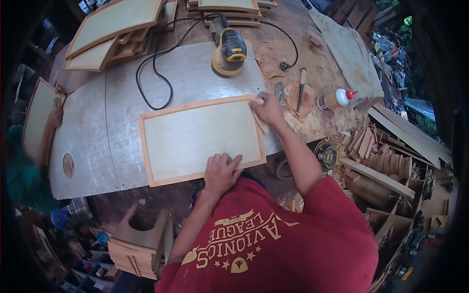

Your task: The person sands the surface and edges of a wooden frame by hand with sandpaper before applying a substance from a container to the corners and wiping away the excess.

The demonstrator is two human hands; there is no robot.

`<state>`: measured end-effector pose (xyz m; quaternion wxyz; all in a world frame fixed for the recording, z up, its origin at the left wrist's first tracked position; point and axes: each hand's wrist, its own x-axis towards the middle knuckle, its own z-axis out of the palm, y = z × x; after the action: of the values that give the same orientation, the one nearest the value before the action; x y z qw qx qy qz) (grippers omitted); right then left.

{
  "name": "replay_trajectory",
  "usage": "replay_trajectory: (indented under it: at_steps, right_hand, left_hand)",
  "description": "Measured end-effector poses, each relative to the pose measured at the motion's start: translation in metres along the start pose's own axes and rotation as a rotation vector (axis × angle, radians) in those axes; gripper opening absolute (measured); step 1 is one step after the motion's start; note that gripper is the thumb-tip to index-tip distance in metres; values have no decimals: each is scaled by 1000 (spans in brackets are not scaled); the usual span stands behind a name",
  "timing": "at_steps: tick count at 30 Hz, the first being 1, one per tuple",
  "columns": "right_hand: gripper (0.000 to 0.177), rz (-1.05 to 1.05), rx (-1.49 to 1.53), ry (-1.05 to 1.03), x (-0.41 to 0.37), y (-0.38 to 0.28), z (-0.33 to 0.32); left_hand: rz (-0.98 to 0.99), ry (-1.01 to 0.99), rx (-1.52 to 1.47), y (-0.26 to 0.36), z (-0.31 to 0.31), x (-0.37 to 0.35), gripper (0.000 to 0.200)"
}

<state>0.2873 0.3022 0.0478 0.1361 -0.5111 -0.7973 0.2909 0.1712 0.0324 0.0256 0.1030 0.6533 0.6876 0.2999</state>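
Framed panel (200,139) flat at the near edge of the desk (304,46), slightly skewed, mostly on a pale sheet (83,132). Left hand (221,173) on its near rail: fingers loosely bent, thumb extended, nothing seen in their grasp — likely steadying the frame against sliding. Right hand (267,110) at the far right corner, fingers curled around a thin tan piece (262,123) lying along the side rail; material unclear. Opposed hand positions probably let one brace while the other bears on the wood. Beyond the panel, the sander (229,52) stands on its pad, cord (171,93) looped aside, presumably out of the way — within reach. To the right, a wooden-handled tool (301,88) and red-capped bottle (344,97). Far left, stacked panels (115,24); nearer, a co-worker's hand (55,117) at another framed panel (36,117).
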Motion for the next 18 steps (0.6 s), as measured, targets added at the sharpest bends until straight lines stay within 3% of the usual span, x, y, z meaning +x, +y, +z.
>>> replay_trajectory:
  at_steps: [3, 7, 10, 12, 15, 18]
  right_hand:
    - [33, -33, 50, -30, 13, 7, 2]
    - [31, 109, 62, -155, -86, 21, -27]
    - [31, 72, -74, -381, -150, 32, -47]
    - [30, 199, 138, -209, -157, 34, -46]
    - [29, 226, 199, -23, -127, 13, -43]
    - [33, 94, 213, 73, -80, 5, -17]
  left_hand:
    - [8, -7, 3, -3, 2, -2, 48]
    - [13, -24, 18, -1, -1, -4, 48]
    - [20, -24, 30, -2, 3, -3, 49]
    - [26, 5, 20, -3, 4, -2, 50]
    - [18, 8, 38, -1, 0, 0, 49]
    - [23, 6, 35, 2, 1, 1, 49]
